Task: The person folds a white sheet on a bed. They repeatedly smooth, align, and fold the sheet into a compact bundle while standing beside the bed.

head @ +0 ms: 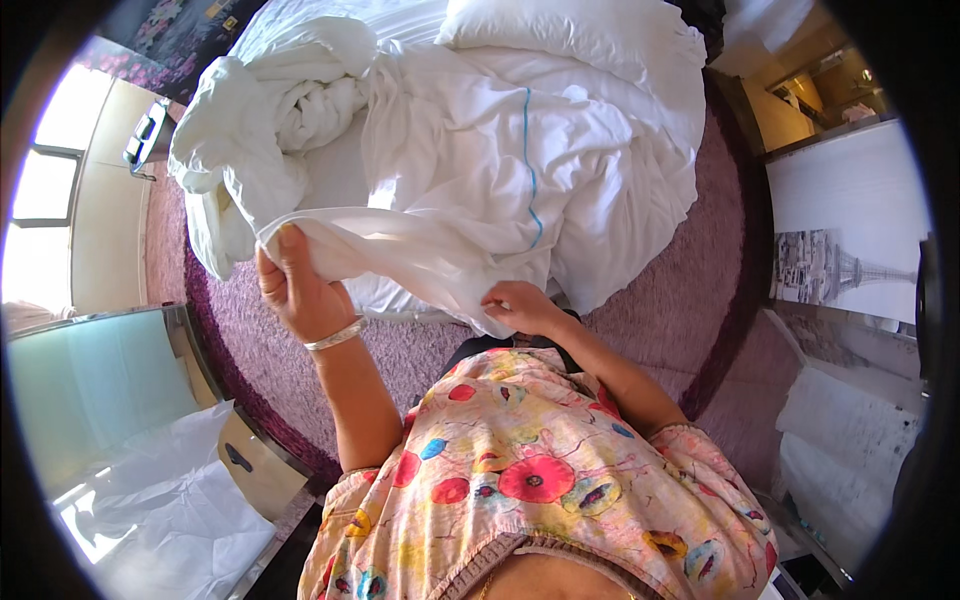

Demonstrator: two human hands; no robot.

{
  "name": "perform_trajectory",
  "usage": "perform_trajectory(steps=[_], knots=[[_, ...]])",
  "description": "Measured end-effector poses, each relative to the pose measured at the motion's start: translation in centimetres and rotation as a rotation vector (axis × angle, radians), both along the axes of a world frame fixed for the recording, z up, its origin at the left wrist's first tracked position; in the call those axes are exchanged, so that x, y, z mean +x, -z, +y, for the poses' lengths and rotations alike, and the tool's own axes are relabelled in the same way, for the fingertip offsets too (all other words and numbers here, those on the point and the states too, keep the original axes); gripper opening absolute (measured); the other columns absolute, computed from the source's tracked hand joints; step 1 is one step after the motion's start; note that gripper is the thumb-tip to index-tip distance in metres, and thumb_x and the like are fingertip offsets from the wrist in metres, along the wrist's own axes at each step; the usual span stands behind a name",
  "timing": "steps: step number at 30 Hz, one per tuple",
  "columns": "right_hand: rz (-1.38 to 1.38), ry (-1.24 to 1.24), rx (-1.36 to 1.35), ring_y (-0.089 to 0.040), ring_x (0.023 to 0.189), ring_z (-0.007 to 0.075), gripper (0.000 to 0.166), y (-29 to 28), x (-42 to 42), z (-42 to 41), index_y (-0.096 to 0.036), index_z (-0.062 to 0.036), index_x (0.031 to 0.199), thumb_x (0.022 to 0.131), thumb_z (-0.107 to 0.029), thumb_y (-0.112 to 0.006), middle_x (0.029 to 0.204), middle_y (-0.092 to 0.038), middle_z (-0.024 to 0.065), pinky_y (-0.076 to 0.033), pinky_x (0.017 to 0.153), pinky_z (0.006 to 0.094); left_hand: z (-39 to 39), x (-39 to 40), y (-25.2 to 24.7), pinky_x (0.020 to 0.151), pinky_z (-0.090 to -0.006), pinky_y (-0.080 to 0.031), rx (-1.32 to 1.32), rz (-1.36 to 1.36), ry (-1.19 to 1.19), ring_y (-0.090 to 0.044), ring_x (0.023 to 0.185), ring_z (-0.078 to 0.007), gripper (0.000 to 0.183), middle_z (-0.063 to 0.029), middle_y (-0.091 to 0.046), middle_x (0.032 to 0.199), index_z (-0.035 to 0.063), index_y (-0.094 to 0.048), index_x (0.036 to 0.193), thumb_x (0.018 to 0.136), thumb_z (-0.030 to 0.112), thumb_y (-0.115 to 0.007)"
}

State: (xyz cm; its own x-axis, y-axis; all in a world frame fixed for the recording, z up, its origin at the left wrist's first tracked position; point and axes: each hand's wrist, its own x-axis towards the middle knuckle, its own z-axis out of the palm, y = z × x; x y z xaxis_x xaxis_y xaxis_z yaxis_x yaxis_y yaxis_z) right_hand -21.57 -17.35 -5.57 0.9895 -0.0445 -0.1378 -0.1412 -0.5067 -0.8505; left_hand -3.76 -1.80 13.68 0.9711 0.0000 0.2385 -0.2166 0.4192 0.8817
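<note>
My left hand (300,289), with a bracelet at the wrist, pinches a corner of thin white fabric (375,236) between thumb and fingers and holds it up at the near side of the bed. To the right and lower, close to my body, my right hand (521,306) grips the near edge of the same fabric. Beyond both hands, a rumpled white sheet with a blue stripe (533,187) covers much of the bed. A bunched white duvet (247,142) lies at the bed's left, and a white pillow (555,30) at its far end.
A purple carpet (660,315) surrounds the bed. White cloth or plastic (180,502) covers furniture at the lower left. At the right stands a cabinet with an Eiffel Tower picture (847,274). Windows (45,187) are at the far left.
</note>
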Motion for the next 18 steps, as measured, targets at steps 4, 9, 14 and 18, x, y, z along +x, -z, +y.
perform_trajectory(steps=[4, 9, 14, 18], knots=[[-0.271, 0.236, 0.214, -0.061, 0.075, 0.0216, 0.017, -6.7, 3.4, 1.4, -0.063, -0.0053, 0.094, 0.081, -0.015, -0.064, 0.084, -0.063, 0.0089, -0.047, 0.065, 0.0327, -0.4, -1.4, 0.1, 0.068, -0.022, -0.045, 0.013, -0.011, 0.077, -0.055, 0.074, -0.0066, 0.006, 0.0004, -0.062, 0.082, 0.0045, -0.061, 0.089, 0.088, 0.011, -0.06], [-0.633, 0.363, 0.1, -0.059, 0.08, 0.0192, 0.027, -11.2, 7.1, 1.9, -0.059, -0.0059, 0.103, 0.078, -0.012, -0.067, 0.09, -0.061, 0.0054, -0.046, 0.07, 0.0293, -0.2, -2.6, -0.6, 0.068, -0.0188, -0.041, 0.156, 0.016, 0.182, -0.051, 0.074, -0.0036, 0.005, 0.0029, -0.06, 0.082, 0.0031, -0.061, 0.09, 0.088, 0.008, -0.059], [-0.76, 0.149, 0.033, -0.058, 0.078, 0.0151, 0.022, -12.5, 8.8, -0.1, -0.055, -0.004, 0.09, 0.074, -0.012, -0.07, 0.087, -0.06, 0.0051, -0.044, 0.068, 0.0273, 0.4, -3.0, -0.5, 0.068, -0.0207, -0.043, 0.3, -0.019, 0.256, -0.053, 0.074, -0.0057, 0.01, 0.0024, -0.061, 0.081, 0.0036, -0.064, 0.092, 0.086, 0.012, -0.063], [-0.535, 0.219, 0.309, -0.055, 0.066, 0.0112, 0.018, -12.1, 6.9, -0.4, -0.053, -0.005, 0.085, 0.078, -0.011, -0.068, 0.072, -0.058, 0.0031, -0.044, 0.062, 0.0238, -0.2, -2.5, -0.7, 0.066, -0.0173, -0.039, 0.314, 0.006, 0.224, -0.048, 0.072, -0.0026, 0.006, 0.0046, -0.057, 0.078, 0.0012, -0.061, 0.089, 0.086, 0.006, -0.061]])
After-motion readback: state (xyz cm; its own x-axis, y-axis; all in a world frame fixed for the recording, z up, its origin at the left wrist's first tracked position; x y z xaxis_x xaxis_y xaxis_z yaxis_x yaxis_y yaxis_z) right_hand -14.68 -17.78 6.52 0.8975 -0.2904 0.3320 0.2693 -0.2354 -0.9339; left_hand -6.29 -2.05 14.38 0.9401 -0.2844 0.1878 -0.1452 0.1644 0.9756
